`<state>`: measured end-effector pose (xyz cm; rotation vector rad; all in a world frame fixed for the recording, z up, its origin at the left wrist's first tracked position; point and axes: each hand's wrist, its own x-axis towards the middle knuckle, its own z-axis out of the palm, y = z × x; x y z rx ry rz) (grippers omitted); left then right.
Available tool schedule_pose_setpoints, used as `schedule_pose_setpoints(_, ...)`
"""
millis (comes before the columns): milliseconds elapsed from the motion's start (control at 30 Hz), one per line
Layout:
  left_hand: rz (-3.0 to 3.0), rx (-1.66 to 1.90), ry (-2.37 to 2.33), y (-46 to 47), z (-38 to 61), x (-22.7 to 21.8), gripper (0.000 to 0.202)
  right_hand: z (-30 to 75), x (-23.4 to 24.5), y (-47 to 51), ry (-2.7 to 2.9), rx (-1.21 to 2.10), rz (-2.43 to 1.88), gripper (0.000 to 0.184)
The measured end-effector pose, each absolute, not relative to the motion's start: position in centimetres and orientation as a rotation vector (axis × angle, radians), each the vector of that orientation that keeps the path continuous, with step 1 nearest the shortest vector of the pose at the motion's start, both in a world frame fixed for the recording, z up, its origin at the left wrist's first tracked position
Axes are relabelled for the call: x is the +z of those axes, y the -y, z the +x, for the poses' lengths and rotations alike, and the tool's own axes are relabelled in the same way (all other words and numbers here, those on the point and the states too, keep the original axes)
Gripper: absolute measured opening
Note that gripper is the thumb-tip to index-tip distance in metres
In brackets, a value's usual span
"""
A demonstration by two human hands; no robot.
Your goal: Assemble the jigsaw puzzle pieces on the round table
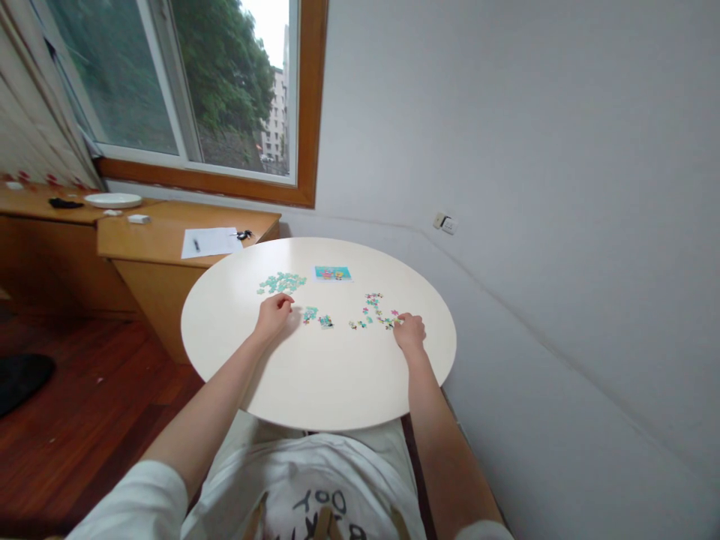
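My left hand [273, 315] hovers over the left half of the round white table [315, 382]. Its fingers are curled together, and anything between them is hidden. Just right of it lie two small joined clusters of jigsaw pieces [310, 314], one turquoise and one darker [325, 322]. My right hand [411, 331] is closed, its fingertips down at a jigsaw piece [389, 323] on the right edge of a loose, many-coloured group. More colourful pieces [372, 300] are scattered beyond it. Behind my left hand spreads a pile of turquoise pieces [283, 283].
A turquoise picture card [332, 273] with cartoon figures lies at the table's far middle. Wooden desks [163, 232] stand beyond at left, bearing a paper sheet [209, 242] and a white plate [113, 200]. A wall with a socket [448, 224] rises close on the right.
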<state>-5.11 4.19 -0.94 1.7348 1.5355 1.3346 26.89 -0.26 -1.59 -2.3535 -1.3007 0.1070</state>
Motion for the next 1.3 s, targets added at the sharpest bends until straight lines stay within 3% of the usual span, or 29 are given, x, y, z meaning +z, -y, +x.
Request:
schedule_pose_setpoints(733, 1.863, 1.316, -1.594, -3.5, -4.0, -0.5, 0.026, 26.4, -2.2, 0.5, 1.207, 0.203, -1.941, 0.015)
schedule_pose_setpoints(1067, 2.510, 0.782, -1.442, -1.2, 4.8, 1.8, 0.026, 24.4, -2.4, -0.3, 1.265, 0.400, -1.547, 0.015)
schedule_pose_setpoints(1300, 2.523, 0.604, -1.660, 0.5, 7.6, 0.3, 0.026, 24.2, -2.7, -0.6, 1.257, 0.519, -1.401, 0.016)
